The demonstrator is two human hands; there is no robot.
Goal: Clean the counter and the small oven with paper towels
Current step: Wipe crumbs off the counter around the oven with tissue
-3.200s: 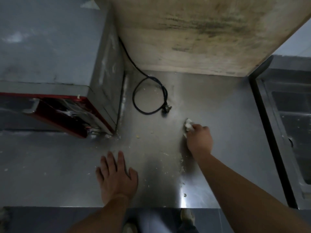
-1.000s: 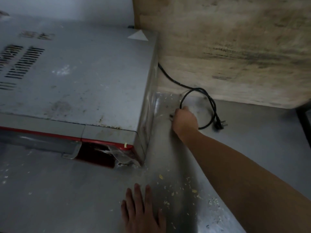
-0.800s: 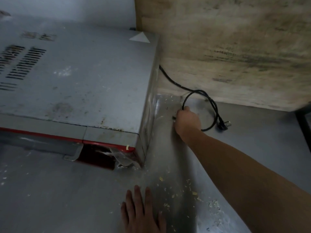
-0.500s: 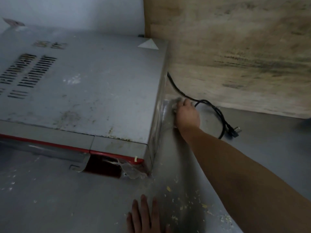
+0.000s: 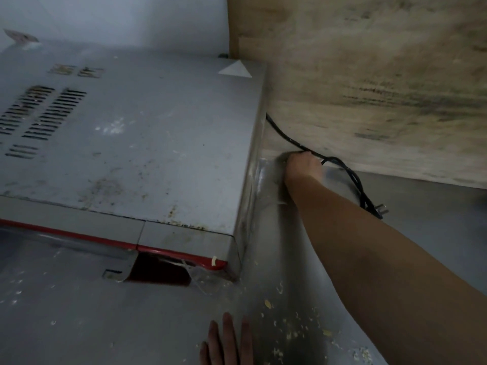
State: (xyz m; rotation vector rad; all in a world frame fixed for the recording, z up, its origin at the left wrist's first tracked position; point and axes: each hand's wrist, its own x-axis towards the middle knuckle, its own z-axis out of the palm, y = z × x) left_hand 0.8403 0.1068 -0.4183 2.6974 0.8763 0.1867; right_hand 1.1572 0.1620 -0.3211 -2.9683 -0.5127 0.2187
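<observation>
Kitchen: steel counter (image 5: 434, 233), small oven (image 5: 137, 143), crumbs (image 5: 292, 333).

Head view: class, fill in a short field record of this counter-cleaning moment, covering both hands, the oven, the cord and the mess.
right hand: reaching into the back corner beside the oven, against the cord; any towel is hidden
left hand: fingers flat on the counter
oven: grey top, stained, red front trim
cord: black, trails from behind the oven, plug lying free
crumbs: scattered near the front edge
</observation>
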